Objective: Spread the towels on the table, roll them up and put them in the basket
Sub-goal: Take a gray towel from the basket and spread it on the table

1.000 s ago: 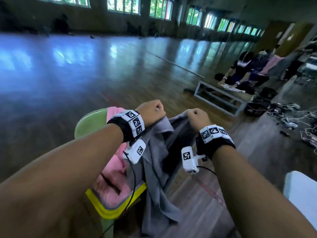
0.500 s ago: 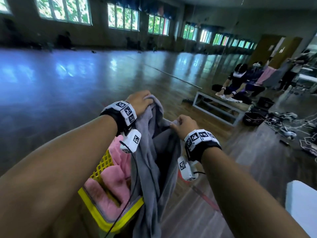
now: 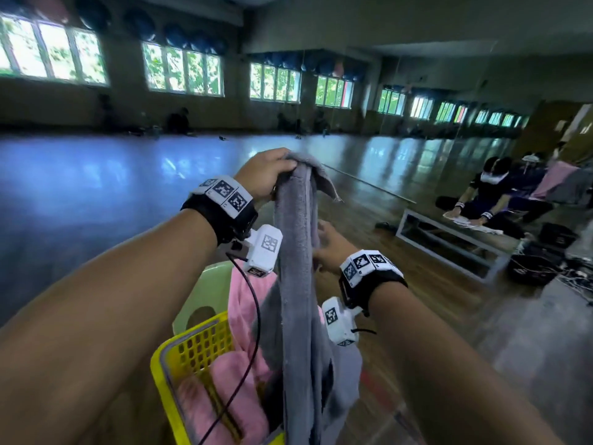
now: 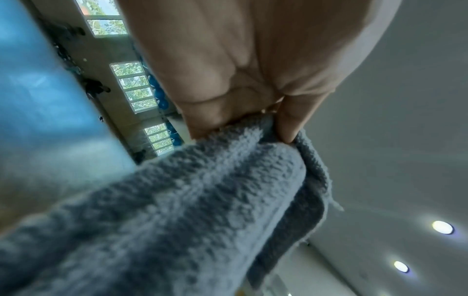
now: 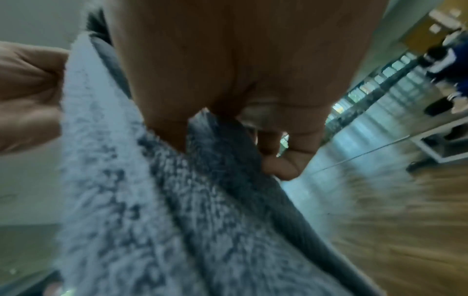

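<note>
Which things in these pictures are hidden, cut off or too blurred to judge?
- Head view: the lower end of the grey towel is cut off by the bottom edge.
- Head view: the yellow basket is partly covered by the left arm; how many pink towels it holds is unclear.
- Head view: the right hand fingers are behind the towel.
- Right wrist view: motion blur smears the floor.

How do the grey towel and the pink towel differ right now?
The grey towel hangs lifted, its top gripped by the left hand and its side pinched lower down by the right hand; the pink towel lies bunched in the yellow basket, untouched. Grey is pulled into a long vertical strip; pink is crumpled. Neither is rolled or spread yet.
</note>
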